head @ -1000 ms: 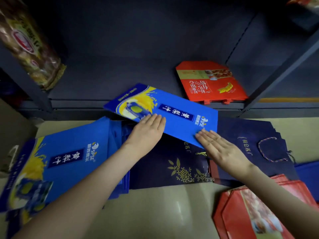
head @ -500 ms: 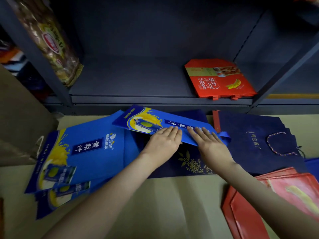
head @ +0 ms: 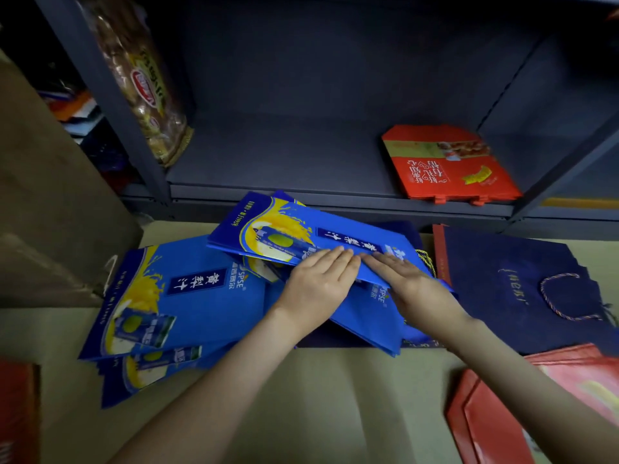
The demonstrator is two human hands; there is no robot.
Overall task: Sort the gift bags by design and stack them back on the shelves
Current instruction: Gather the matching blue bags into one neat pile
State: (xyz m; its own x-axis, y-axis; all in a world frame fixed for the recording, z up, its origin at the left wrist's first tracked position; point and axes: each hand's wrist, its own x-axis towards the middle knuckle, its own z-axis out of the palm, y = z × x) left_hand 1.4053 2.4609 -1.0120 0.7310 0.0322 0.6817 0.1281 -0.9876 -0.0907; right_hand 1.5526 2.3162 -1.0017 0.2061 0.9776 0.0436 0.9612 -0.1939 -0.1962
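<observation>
A bright blue gift bag (head: 284, 229) with yellow print lies flat, tilted up toward the shelf edge. My left hand (head: 318, 283) and my right hand (head: 405, 283) press on its near end with straight fingers, fingertips almost touching. Under it lie more blue bags of the same design (head: 181, 296), fanned out to the left on the floor. A navy bag (head: 512, 283) with a rope handle lies to the right. A red gift bag (head: 449, 165) lies flat on the dark shelf (head: 284, 155). More red bags (head: 522, 410) sit at the lower right.
A wrapped snack packet (head: 144, 82) hangs against the left shelf post (head: 100, 95). Brown cardboard (head: 50, 202) stands at the left, and a red item (head: 16, 410) shows at the bottom left corner. The floor is beige cardboard (head: 301, 396).
Both hands drew together on the blue bag and slid it left, over the other blue bags. The view shifted so the shelf and the blue pile sit further right.
</observation>
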